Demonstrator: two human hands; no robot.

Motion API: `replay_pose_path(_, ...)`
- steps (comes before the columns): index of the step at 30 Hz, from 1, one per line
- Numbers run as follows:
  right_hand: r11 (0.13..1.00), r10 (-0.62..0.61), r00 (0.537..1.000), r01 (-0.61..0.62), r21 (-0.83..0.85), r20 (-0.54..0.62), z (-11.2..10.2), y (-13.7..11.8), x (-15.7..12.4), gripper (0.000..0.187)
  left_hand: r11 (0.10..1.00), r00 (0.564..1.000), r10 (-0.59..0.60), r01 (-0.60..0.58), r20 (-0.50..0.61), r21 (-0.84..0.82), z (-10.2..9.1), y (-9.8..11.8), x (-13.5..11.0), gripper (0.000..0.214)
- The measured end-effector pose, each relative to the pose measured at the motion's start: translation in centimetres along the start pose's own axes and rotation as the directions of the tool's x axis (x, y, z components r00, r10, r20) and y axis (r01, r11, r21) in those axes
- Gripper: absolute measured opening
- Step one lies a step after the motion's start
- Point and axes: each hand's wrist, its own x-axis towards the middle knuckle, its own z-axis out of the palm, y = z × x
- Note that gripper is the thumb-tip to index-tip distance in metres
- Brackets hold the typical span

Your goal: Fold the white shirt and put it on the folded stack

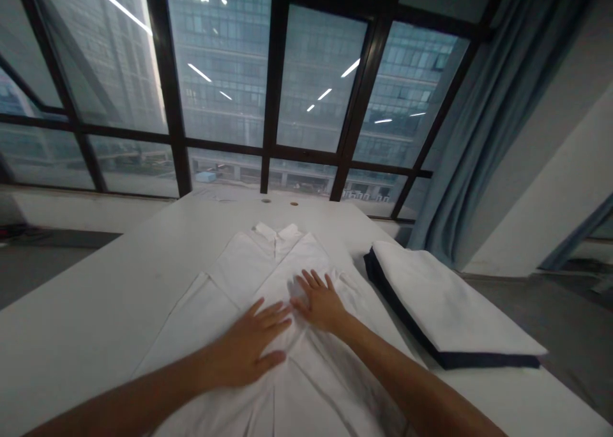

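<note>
A white collared shirt (pixel 249 264) lies spread on the white table, its collar pointing toward the window. Creases run through the fabric around and below my hands. My left hand (pixel 244 344) rests palm down on the middle of the shirt, fingers spread. Slightly farther up and to the right, my right hand (pixel 318 303) lies flat on the shirt front, its fingers also apart. The two hands are close together, and neither grips the cloth. The lower part of the shirt runs out of view beneath my forearms.
At the right of the table (pixel 96 303) sits a folded stack of white cloth (pixel 445 296) over dark navy cloth (pixel 412 319). Two round holes pierce the tabletop near the far edge. Beyond stand framed windows (pixel 225 73) and a blue-grey curtain (pixel 479 124).
</note>
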Motion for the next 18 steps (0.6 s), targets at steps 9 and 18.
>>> replay_pose_path(9,0.977,0.193,0.981,-0.195,-0.092,-0.028,0.2,3.5,-0.5,0.072,0.997,0.998,-0.003,0.008,0.056,-0.078,-0.4,-0.1,-2.1,0.061)
replay_pose_path(18,0.95,0.311,0.95,-0.31,-0.036,0.01,2.5,9.4,4.5,0.075,0.97,0.972,-0.233,0.229,0.038,0.088,0.4,-8.4,0.3,0.065)
